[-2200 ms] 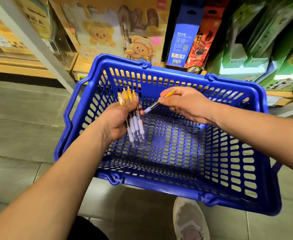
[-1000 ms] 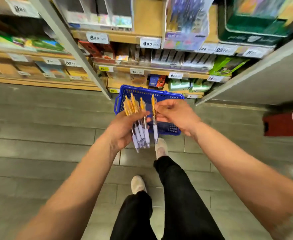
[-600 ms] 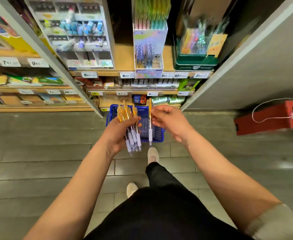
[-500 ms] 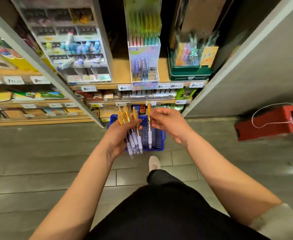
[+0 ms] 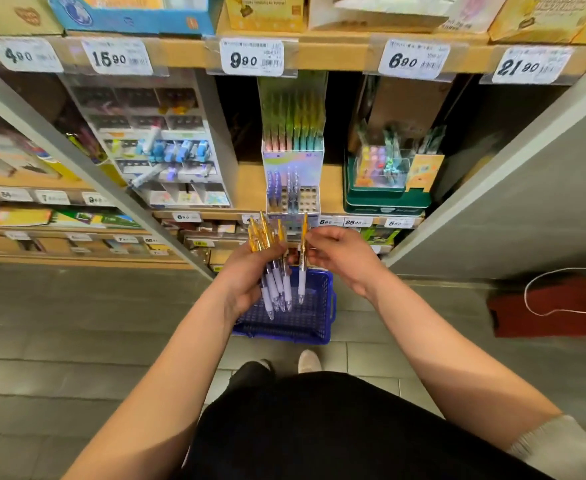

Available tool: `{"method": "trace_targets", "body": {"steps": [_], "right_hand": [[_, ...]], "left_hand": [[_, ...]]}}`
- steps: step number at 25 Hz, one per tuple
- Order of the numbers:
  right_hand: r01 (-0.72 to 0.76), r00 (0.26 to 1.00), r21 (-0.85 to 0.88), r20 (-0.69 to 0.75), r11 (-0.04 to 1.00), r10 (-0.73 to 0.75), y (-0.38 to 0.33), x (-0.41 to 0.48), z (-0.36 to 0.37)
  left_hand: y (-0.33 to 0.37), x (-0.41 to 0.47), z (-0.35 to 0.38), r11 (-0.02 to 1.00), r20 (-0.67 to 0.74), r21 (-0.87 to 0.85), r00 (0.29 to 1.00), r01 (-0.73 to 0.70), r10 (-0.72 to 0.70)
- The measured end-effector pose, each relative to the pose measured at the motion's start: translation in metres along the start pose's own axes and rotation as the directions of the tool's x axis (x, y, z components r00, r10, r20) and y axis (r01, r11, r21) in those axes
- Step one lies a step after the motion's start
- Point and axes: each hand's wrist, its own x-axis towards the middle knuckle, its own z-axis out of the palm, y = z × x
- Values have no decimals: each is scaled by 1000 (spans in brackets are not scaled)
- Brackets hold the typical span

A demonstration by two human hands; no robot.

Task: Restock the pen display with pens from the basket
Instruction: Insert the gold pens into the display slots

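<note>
My left hand (image 5: 250, 275) grips a bundle of several pens (image 5: 273, 271) with yellow tops and white grips, tips pointing down. My right hand (image 5: 340, 254) pinches a single pen (image 5: 303, 261) of the same kind, held upright beside the bundle. Both hands hover just below the pen display (image 5: 293, 181), a pastel holder on the wooden shelf with a few pens standing at its left and open holes at its right. The blue basket (image 5: 322, 306) sits on the floor beneath my hands; its bottom looks bare where visible.
A tiered clear display (image 5: 167, 157) of blue items stands left of the pen display, a green box stand (image 5: 385, 188) to its right. A grey shelf upright (image 5: 87, 164) slants at the left, a grey side panel (image 5: 513, 188) at the right. A red box (image 5: 554, 306) lies on the floor.
I have risen from crouching at the basket to standing. Both hands lifted the pens up to the shelf with the pen display, and the view tilted upward to show higher shelves.
</note>
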Motion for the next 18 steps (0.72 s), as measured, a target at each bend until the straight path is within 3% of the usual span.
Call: {"method": "trace_targets", "body": {"steps": [18], "right_hand": [[19,989,-20,-149,1000,-22,-21,60,24]], "left_hand": [[62,79,-16,980,173,186,980,65,-97]]}}
